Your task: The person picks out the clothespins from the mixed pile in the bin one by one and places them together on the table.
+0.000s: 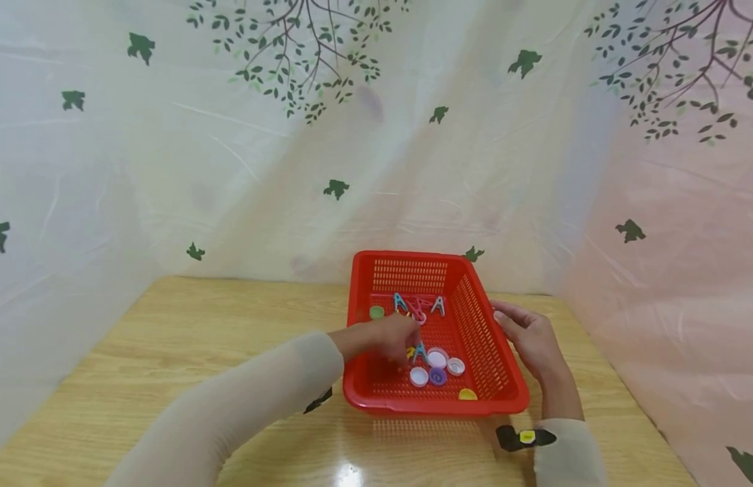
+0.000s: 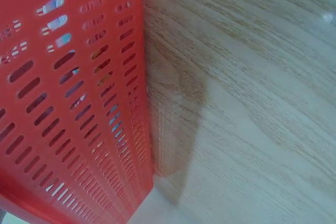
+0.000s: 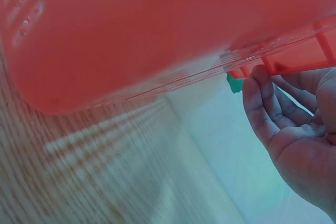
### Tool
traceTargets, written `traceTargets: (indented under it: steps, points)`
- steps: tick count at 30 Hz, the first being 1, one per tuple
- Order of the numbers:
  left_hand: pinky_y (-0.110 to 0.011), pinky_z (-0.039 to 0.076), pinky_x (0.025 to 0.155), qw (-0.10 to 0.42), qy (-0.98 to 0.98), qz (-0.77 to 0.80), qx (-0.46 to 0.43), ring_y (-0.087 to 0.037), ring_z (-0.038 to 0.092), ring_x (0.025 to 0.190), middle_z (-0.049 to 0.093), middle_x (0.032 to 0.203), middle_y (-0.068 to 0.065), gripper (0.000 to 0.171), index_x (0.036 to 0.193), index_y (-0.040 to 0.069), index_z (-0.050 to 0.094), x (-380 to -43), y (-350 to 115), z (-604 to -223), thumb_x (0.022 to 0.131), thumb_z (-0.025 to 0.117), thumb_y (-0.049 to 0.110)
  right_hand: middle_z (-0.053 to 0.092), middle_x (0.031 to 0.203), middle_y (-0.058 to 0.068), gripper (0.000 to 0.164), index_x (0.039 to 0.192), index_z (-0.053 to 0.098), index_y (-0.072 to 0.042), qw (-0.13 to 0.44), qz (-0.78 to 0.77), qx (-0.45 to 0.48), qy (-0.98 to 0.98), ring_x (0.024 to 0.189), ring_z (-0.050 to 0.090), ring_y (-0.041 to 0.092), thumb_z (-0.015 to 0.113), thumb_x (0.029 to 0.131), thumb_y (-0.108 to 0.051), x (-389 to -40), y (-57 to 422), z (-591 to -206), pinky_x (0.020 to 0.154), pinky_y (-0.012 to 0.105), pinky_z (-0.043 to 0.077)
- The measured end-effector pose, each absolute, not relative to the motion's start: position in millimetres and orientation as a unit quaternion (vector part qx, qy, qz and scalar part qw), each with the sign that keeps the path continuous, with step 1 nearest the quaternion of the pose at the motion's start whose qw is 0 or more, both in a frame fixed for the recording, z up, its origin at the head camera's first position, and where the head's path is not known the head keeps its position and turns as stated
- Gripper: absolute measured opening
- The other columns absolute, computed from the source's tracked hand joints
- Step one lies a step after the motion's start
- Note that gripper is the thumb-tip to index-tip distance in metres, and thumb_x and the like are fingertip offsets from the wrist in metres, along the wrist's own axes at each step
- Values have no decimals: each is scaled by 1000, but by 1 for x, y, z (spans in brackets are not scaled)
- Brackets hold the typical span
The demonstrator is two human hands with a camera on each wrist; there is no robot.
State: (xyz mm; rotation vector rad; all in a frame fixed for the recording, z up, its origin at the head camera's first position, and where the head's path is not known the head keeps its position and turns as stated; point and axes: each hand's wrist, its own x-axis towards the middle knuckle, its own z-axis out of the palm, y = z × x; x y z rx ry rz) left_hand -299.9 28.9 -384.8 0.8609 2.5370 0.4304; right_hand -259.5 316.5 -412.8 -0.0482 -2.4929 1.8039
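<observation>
"Two grips, doing what?"
"Right hand [image 1: 531, 341] holds the red basket [image 1: 434, 407] on the bench [image 1: 261, 308]; left hand [image 1: 396, 337] is inside, by a blue clothespin [image 1: 420, 353], its hold I can't tell."
"Step?"
"Picking out pieces, probably; next needs a clean pinch."

Long sleeves, pale cream, plain cloth. Left sleeve [image 1: 230, 399], over the tabletop's [image 1: 230, 318] near edge: soft creases, smooth rounded cuff. Small black fitting [image 1: 318, 400] juts below that cuff. Right sleeve [image 1: 569, 454], toward the near right corner: same cloth. Black band [image 1: 508, 438] at its cuff, tapering to one side, bearing yellow patch [image 1: 527, 437]; dark marking, too small to read. Left hand [image 1: 396, 338], right hand [image 1: 531, 341]: ungloved.
</observation>
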Motion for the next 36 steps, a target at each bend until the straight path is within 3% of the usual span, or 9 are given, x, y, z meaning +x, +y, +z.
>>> traceTargets:
  steps: [8,12,18,25,36]
  points:
    - [-25,54,78,202,920,131,308,-13,59,86,64,96,3,30,112,14,67,-303,27,-380,86,83,13,63,140,10,61,148,56,-16,34,587,-5,-809,111,69,16,64,98,-48,-261,319,-411,89,30,57]
    - [-26,54,74,213,924,117,296,-13,60,82,63,90,3,29,105,16,66,-307,27,-379,84,86,19,62,142,11,61,149,55,-15,33,583,-8,-811,110,68,13,63,99,-48,-261,320,-409,89,28,57]
    - [-25,53,66,238,919,100,299,-13,61,74,64,83,1,22,94,15,67,-309,25,-380,84,86,17,62,141,12,61,148,55,-13,35,589,-7,-807,109,68,12,64,98,-47,-261,319,-408,89,29,57]
    - [-22,41,54,226,913,79,330,-11,53,62,56,71,1,17,80,14,65,-312,26,-382,87,81,12,62,141,14,63,148,56,-13,39,580,-6,-813,109,68,12,64,97,-50,-260,318,-409,89,28,57]
    - [-22,47,59,182,916,141,329,-12,57,67,61,75,2,13,82,16,67,-315,22,-380,88,78,17,63,141,11,62,148,56,-15,35,586,-7,-810,111,69,14,65,97,-50,-259,317,-412,90,30,57]
